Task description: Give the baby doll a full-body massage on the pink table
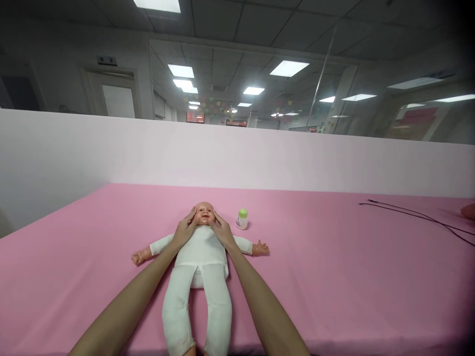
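Note:
A baby doll (200,267) in a white suit lies on its back on the pink sheet (334,277), arms spread, head away from me. My left hand (184,230) rests against the left side of the doll's head (204,213), fingers stretched along the cheek. My right hand (223,229) lies against the other side of the head in the same way. Both hands cup the face and hold nothing else.
A small white bottle with a green cap (242,218) stands just right of the doll's head. Thin black cables (419,216) run across the sheet at the far right. A pale partition wall (237,155) rises behind the surface.

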Demonstrator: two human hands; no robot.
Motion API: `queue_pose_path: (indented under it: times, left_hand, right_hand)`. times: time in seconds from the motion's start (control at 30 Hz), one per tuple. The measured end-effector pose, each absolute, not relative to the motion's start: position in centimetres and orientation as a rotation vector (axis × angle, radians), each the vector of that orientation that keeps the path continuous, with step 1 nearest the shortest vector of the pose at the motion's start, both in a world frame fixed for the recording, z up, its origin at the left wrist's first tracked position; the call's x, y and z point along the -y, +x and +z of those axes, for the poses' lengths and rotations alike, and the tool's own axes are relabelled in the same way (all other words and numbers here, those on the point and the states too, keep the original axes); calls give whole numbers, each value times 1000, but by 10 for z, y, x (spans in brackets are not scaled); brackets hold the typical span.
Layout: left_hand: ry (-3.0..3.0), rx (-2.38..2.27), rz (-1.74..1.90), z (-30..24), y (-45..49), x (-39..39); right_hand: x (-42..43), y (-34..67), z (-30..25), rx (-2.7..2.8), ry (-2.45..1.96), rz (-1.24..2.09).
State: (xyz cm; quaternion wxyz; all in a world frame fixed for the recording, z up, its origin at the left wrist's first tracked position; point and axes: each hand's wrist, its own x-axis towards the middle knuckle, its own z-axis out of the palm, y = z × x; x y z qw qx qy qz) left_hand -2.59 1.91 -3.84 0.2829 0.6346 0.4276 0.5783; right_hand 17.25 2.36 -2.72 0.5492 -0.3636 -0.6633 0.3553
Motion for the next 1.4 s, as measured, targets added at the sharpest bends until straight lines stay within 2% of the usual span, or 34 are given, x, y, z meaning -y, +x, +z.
queue_pose_path:
  times: [0.23,0.4,0.53,0.63,0.8,0.93,1.07,1.2,1.3,1.4]
  left_hand:
    - [1768,-1175,1534,-39,-26,-17]
    - [1907,-1376,1510,-37,-24,-6]
    - [2060,-1824,1221,-30,-19,7]
    - [2121,-1944,1046,-27,-22,20]
    - [2268,-2154,736,-29,-51,56]
    - [2445,-2364,367,-33,-84,88]
    - [2423,-2393,350,-38,-106,108]
    - [2393,-2474,551,-39,-104,109]
    - [2400,-2324,737,-35,-83,97]
    - [2409,-2105,664,-31,-63,86]
  right_hand:
    - [-25,174,-29,1599,-863,843]
    - [-11,174,-22,1652,-1055,692]
    - [4,173,-12,1846,-1455,482]
    - [11,174,-5,2019,-1670,339]
    - [28,196,-3,2118,-1751,227]
    - [41,231,-12,2261,-1824,-101]
    - [49,256,-22,2319,-1816,-338]
    - [52,248,-16,2270,-1746,-337]
    - [51,223,-5,2265,-1613,-140]
    - [50,200,-1,2258,-1519,46]
